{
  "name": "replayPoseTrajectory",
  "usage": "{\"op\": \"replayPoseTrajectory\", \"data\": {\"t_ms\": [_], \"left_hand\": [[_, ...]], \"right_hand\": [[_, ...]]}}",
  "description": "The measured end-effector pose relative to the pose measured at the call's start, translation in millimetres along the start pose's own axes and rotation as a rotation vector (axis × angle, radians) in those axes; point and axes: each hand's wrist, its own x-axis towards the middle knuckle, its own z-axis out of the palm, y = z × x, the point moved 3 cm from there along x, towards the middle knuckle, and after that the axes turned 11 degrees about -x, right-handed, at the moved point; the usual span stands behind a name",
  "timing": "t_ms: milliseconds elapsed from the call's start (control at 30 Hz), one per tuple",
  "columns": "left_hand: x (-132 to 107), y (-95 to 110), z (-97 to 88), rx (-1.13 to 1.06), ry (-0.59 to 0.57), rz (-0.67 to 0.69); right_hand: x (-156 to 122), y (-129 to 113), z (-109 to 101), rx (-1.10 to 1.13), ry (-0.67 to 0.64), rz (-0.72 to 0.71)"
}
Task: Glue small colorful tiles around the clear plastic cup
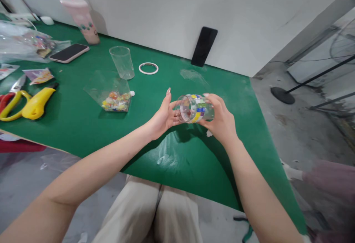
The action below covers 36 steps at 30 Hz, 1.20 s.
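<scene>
My right hand (222, 119) grips a clear cup (195, 109) near one end, thumb and fingers on opposite sides. Tipped on its side above the table, the cup has a band of yellow, blue, green and white mosaic tiles around it. My left hand (165, 116) is open beside its other end, thumb raised, with the fingertips partly hidden behind the cup; whether they touch it I cannot tell. A clear bag of colourful small pieces (116, 102) lies left of my left hand. Behind that bag stands a plain clear cup (122, 62), near a white ring (148, 68).
On the green table (155, 154), yellow-handled tools (37, 104) and red-handled scissors (17, 88) lie left. A phone (69, 53), pink drink cup (84, 19) and plastic bags (24, 41) sit behind. A dark phone (204, 46) leans on the wall. Another person's leg (327, 178) shows right.
</scene>
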Motion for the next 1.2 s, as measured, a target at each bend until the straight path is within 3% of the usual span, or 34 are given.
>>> {"op": "replayPoseTrajectory", "data": {"t_ms": [700,967,1200], "left_hand": [[1,1,-2.2,-0.116,-0.064,-0.059],[7,6,-10.5,-0.127,0.048,-0.002],[3,9,-4.2,-0.143,-0.091,0.026]], "right_hand": [[0,2,3,-0.076,0.015,-0.048],[-2,3,10,0.008,0.04,-0.001],[-1,-9,20,0.145,-0.016,0.0]]}}
